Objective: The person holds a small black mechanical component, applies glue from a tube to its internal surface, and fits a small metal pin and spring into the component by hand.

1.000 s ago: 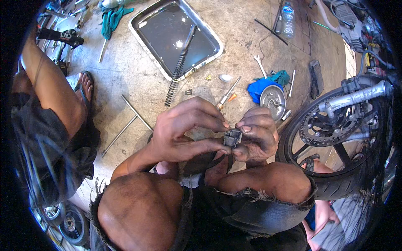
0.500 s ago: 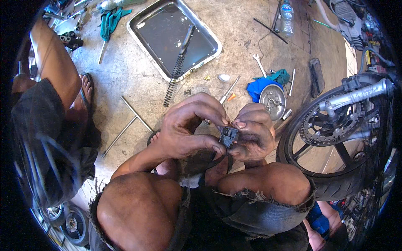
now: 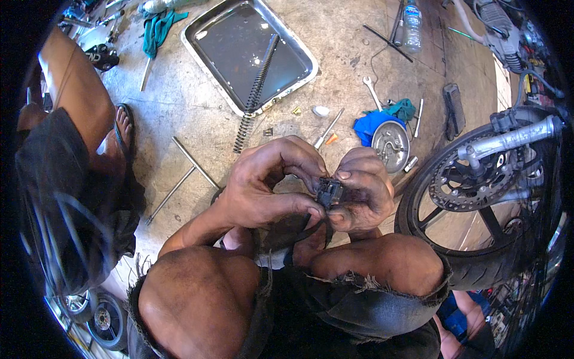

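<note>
Between my two hands, above my knees, is a small black block-shaped plastic part (image 3: 329, 192) with slots in its face; it looks like an electrical connector or switch, but I cannot tell which. My left hand (image 3: 266, 182) pinches it from the left with thumb and forefinger. From the right, the thumb and bent fingers of my right hand (image 3: 366, 190) close on it too. Dark grime covers the fingers of both hands. Just beyond them on the floor lie a screwdriver (image 3: 330, 127) and a small orange piece (image 3: 331, 139).
A metal tray (image 3: 310, 70) of dark liquid stands ahead, a long coil spring (image 3: 255, 90) leaning over its rim. To the left lies a T-handle wrench (image 3: 192, 163), near another person's leg (image 3: 81, 90). On the right are a round metal bowl (image 3: 391, 146), a spanner (image 3: 372, 93) and a motorcycle wheel (image 3: 412, 239).
The black part has tilted slightly in my fingers and shows a different side. Both hands keep nearly the same place and grip.
</note>
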`<state>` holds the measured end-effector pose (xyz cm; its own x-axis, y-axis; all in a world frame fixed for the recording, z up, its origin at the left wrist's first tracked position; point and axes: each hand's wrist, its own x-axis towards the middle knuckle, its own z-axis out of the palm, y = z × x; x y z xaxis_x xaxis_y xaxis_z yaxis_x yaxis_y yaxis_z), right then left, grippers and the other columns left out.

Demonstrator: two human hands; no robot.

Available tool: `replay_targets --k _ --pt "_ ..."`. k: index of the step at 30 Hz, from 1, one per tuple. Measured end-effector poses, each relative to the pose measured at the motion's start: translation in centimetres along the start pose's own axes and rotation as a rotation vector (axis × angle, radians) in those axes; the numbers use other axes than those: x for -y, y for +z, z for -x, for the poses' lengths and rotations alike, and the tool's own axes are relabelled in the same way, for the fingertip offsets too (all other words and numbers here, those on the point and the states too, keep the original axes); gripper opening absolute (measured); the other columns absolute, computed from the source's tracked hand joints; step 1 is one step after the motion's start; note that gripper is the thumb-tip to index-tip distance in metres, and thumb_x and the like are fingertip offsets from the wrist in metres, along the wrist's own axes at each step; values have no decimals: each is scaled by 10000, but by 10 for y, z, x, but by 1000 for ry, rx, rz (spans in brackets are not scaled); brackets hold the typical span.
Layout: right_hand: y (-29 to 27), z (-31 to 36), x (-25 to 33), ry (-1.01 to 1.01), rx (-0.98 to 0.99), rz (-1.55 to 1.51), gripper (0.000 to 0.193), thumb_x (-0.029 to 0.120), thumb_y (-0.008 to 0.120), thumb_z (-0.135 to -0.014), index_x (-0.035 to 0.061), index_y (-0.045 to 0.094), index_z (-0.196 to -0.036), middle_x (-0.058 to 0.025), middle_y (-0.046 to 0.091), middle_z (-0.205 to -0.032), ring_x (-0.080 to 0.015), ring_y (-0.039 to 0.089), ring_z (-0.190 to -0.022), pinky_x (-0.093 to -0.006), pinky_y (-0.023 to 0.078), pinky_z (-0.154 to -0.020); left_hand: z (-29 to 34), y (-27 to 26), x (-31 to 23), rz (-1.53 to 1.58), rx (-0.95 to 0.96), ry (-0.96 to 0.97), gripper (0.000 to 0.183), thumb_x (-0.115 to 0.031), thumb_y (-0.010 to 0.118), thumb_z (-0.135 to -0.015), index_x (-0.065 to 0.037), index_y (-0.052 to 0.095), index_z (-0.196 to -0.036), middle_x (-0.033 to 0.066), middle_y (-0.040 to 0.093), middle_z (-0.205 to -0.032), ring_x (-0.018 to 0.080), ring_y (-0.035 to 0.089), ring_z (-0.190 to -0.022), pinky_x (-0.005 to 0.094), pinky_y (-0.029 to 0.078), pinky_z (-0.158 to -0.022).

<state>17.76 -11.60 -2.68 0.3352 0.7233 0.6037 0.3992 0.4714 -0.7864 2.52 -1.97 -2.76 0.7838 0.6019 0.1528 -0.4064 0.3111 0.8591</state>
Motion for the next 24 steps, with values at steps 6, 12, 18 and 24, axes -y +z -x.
replay_targets --k 6,12,18,24 --pt "-3 0 -1 0 19 14 423 331 815 -739 -30 689 -918 -117 638 -834 -249 616 -744 -344 500 -658 -9 -6 -18 -371 91 26 444 -150 848 -691 12 647 -1053 138 654 -991 235 642 -889 343 518 -773" --pt "5 1 -9 -27 65 -49 436 314 826 -727 -37 688 -947 -121 645 -844 -248 617 -749 -347 501 -661 -1 -13 -21 -540 66 125 395 -198 843 -691 -17 674 -999 110 664 -925 233 652 -826 334 512 -720" --pt "-9 -1 1 -56 29 33 444 300 832 -718 -39 689 -965 -125 648 -848 -248 619 -745 -347 505 -663 -16 -4 -18 -461 133 139 367 -183 843 -688 -23 671 -969 100 643 -885 227 651 -796 326 513 -691" --pt "0 2 -6 -19 32 1 446 306 838 -707 -40 691 -946 -134 646 -859 -257 621 -757 -356 505 -663 -5 -11 -14 -471 69 96 367 -164 855 -674 -22 668 -955 104 648 -907 239 638 -847 335 500 -748"
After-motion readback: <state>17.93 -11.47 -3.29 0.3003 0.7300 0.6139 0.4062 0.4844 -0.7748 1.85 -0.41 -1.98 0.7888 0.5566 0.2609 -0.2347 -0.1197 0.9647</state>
